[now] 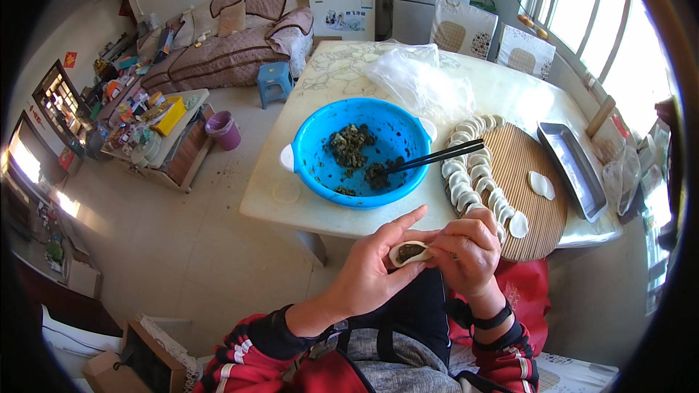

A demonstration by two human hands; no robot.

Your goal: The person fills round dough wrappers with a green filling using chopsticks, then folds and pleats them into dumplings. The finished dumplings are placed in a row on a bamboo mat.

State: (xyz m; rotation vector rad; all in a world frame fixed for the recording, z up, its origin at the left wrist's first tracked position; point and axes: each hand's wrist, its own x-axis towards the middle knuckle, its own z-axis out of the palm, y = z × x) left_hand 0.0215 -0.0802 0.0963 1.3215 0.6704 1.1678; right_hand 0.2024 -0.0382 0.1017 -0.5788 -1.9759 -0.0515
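Observation:
A round dumpling wrapper with dark green filling is held between both hands in front of the table edge. My left hand cups it from the left. My right hand pinches its right end, where the dough edges meet; the other end gapes and shows filling. Beyond the hands stands a blue plastic basin holding chopped filling. Black chopsticks rest in the filling and lean over the basin's right rim. Rows of folded dumplings line the left of a round ridged board.
Two flat wrappers lie on the board's right. A dark rectangular tray is right of it. A crumpled clear plastic bag sits behind the basin on the marble-patterned table. A blue stool and purple bin stand left.

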